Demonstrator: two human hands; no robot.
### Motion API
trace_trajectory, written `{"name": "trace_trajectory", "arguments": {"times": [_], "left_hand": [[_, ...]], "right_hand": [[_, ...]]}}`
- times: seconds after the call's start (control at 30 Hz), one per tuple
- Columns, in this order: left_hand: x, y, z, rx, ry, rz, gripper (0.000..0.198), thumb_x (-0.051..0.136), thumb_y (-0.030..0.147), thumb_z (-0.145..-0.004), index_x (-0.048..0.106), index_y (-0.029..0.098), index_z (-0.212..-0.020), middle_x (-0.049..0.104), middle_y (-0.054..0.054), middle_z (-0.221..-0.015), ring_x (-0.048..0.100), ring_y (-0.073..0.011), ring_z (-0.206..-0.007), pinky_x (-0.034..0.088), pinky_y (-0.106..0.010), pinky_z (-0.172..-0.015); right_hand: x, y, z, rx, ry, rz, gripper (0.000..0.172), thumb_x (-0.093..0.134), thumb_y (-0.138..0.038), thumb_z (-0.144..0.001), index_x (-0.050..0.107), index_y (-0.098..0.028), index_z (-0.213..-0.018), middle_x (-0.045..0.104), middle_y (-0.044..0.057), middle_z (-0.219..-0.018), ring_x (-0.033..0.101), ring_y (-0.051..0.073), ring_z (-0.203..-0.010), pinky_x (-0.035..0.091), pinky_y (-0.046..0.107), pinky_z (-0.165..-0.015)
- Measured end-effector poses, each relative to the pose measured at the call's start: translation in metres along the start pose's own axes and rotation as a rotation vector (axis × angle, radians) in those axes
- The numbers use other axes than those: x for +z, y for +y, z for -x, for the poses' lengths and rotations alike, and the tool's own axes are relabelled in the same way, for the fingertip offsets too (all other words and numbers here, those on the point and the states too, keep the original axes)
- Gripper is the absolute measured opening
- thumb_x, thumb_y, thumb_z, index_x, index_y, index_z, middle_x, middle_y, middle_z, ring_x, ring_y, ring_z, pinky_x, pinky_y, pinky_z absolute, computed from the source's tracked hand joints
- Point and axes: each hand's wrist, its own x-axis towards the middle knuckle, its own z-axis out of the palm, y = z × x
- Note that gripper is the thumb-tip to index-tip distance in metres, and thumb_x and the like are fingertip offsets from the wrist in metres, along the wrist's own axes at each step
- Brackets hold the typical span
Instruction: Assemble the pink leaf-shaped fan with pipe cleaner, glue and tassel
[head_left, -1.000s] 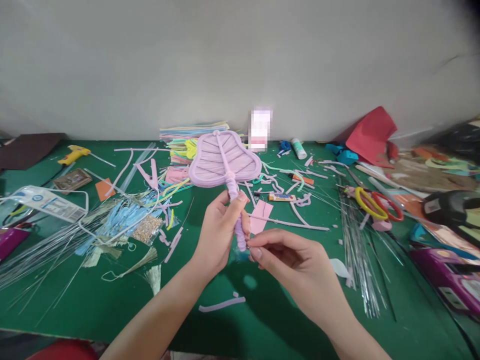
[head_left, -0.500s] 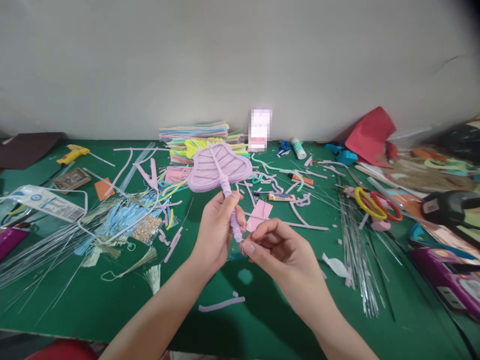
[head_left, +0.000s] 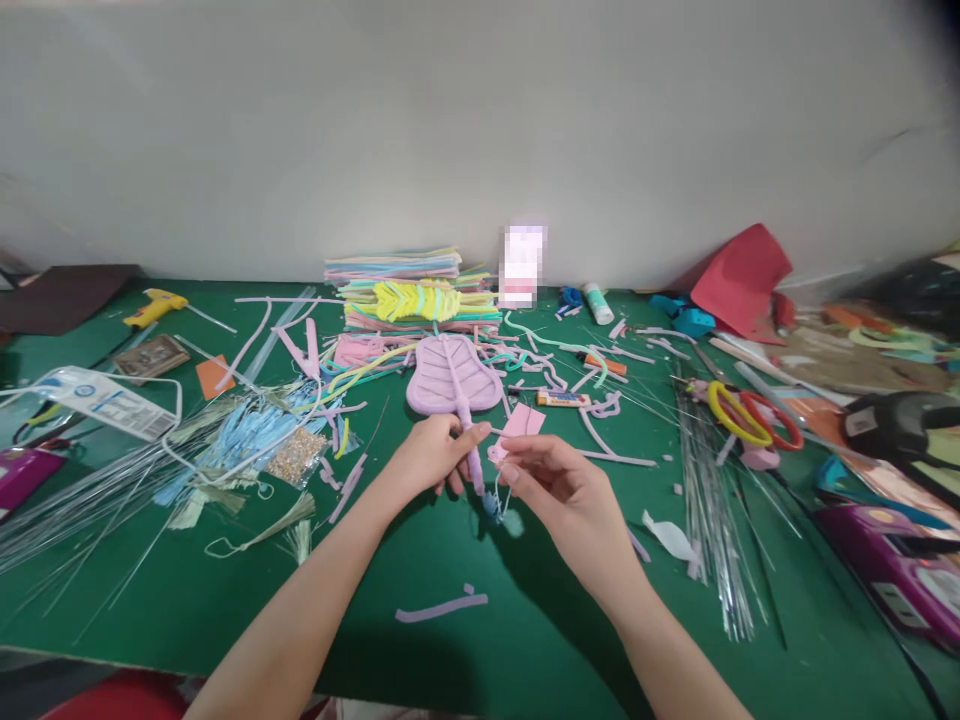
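A lilac fan [head_left: 454,380] made of fuzzy pipe-cleaner-like strips, with raised ribs, points away from me above the green table. My left hand [head_left: 435,458] is closed around its wrapped handle [head_left: 475,470], thumb on top. Just right of the handle's near end, my right hand [head_left: 559,490] pinches a thin pale cord [head_left: 508,492] between thumb and fingertips. A small light-blue tassel [head_left: 493,506] hangs by the handle's tip, close to the cord. Whether the cord is fixed to the handle I cannot tell.
Bundled pipe cleaners [head_left: 420,300] lie at the back. On the left are a yellow glue gun [head_left: 154,307], a bag of beads [head_left: 298,457] and pale tassels [head_left: 281,527]. Yellow-handled scissors [head_left: 739,412] and metal wires [head_left: 724,530] lie right. A lilac strip [head_left: 441,608] lies in front.
The fan has come lower and nearer, its blade turned to point straighter away. My right hand has shifted slightly right, and the blue tassel now shows beside the handle's end.
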Motion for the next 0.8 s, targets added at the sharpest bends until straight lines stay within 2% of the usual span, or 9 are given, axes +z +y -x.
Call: {"name": "trace_trajectory", "arguments": {"times": [0.07,0.13,0.17,0.23,0.3,0.47,0.67,0.73,0.8], "left_hand": [[-0.009,0.004,0.006,0.048,0.081,-0.189,0.039,0.066,0.044,-0.077,0.052,0.017,-0.051,0.055,0.001,-0.039,0.044,-0.0097,-0.027,0.026,-0.019,-0.035],[-0.015,0.013,0.016,0.173,0.143,-0.337,0.039,0.064,0.042,-0.08,0.055,0.018,-0.051,0.058,0.001,-0.044,0.047,-0.0092,-0.033,0.031,-0.019,-0.041],[-0.017,0.018,0.022,0.254,0.131,-0.401,0.033,0.063,0.04,-0.081,0.061,0.018,-0.057,0.062,0.0,-0.051,0.053,-0.0108,-0.041,0.034,-0.02,-0.046],[-0.016,0.027,0.035,0.37,0.021,-0.444,0.018,0.063,0.038,-0.082,0.071,0.022,-0.078,0.072,-0.001,-0.076,0.062,-0.0148,-0.063,0.039,-0.02,-0.056],[-0.012,0.033,0.045,0.434,-0.033,-0.426,0.012,0.064,0.034,-0.083,0.071,0.025,-0.086,0.072,0.0,-0.088,0.063,-0.0164,-0.076,0.041,-0.021,-0.062],[0.001,0.034,0.049,0.468,-0.003,-0.422,0.007,0.061,0.023,-0.085,0.066,0.021,-0.08,0.07,-0.001,-0.085,0.062,-0.0158,-0.075,0.041,-0.023,-0.067],[0.006,0.023,0.046,0.515,0.039,-0.492,0.008,0.056,0.025,-0.089,0.061,0.021,-0.086,0.066,-0.002,-0.087,0.061,-0.0165,-0.079,0.042,-0.025,-0.071],[0.008,0.02,0.046,0.543,0.055,-0.573,0.011,0.051,0.025,-0.092,0.06,0.021,-0.087,0.064,-0.003,-0.089,0.06,-0.0173,-0.08,0.042,-0.027,-0.072],[0.01,0.019,0.048,0.555,0.064,-0.667,0.014,0.046,0.025,-0.094,0.058,0.021,-0.089,0.062,-0.004,-0.092,0.058,-0.0183,-0.081,0.041,-0.028,-0.071]], "right_hand": [[-0.001,0.001,-0.001,-0.006,0.013,0.019,0.023,0.07,-0.035,-0.077,0.065,-0.019,-0.094,0.068,0.004,-0.086,0.063,0.014,-0.075,0.052,0.026,-0.068],[-0.001,0.004,-0.002,-0.007,0.023,0.024,0.024,0.07,-0.036,-0.077,0.065,-0.019,-0.093,0.068,0.004,-0.084,0.063,0.015,-0.076,0.051,0.027,-0.068],[-0.001,0.005,-0.002,-0.008,0.027,0.02,0.024,0.07,-0.036,-0.077,0.064,-0.019,-0.094,0.068,0.004,-0.084,0.063,0.015,-0.077,0.051,0.027,-0.068],[-0.001,0.007,-0.003,-0.009,0.029,-0.001,0.025,0.07,-0.037,-0.078,0.063,-0.019,-0.094,0.067,0.004,-0.084,0.064,0.016,-0.079,0.05,0.027,-0.069],[-0.001,0.008,-0.003,-0.008,0.03,-0.021,0.025,0.071,-0.037,-0.078,0.062,-0.02,-0.093,0.067,0.004,-0.085,0.064,0.017,-0.08,0.05,0.028,-0.07],[0.002,0.007,-0.001,-0.037,0.044,-0.006,0.022,0.07,-0.036,-0.078,0.061,-0.02,-0.09,0.066,0.004,-0.084,0.063,0.016,-0.079,0.05,0.028,-0.069],[0.004,0.009,-0.002,-0.081,0.113,0.036,0.019,0.068,-0.036,-0.08,0.06,-0.021,-0.089,0.067,0.003,-0.084,0.064,0.016,-0.079,0.051,0.027,-0.067],[0.005,0.009,0.0,-0.104,0.141,0.108,0.017,0.066,-0.035,-0.082,0.062,-0.021,-0.088,0.068,0.004,-0.083,0.065,0.017,-0.078,0.052,0.027,-0.068],[0.005,0.007,0.002,-0.166,0.183,0.279,0.012,0.062,-0.032,-0.084,0.064,-0.021,-0.086,0.071,0.004,-0.083,0.066,0.017,-0.076,0.052,0.029,-0.07]]}}
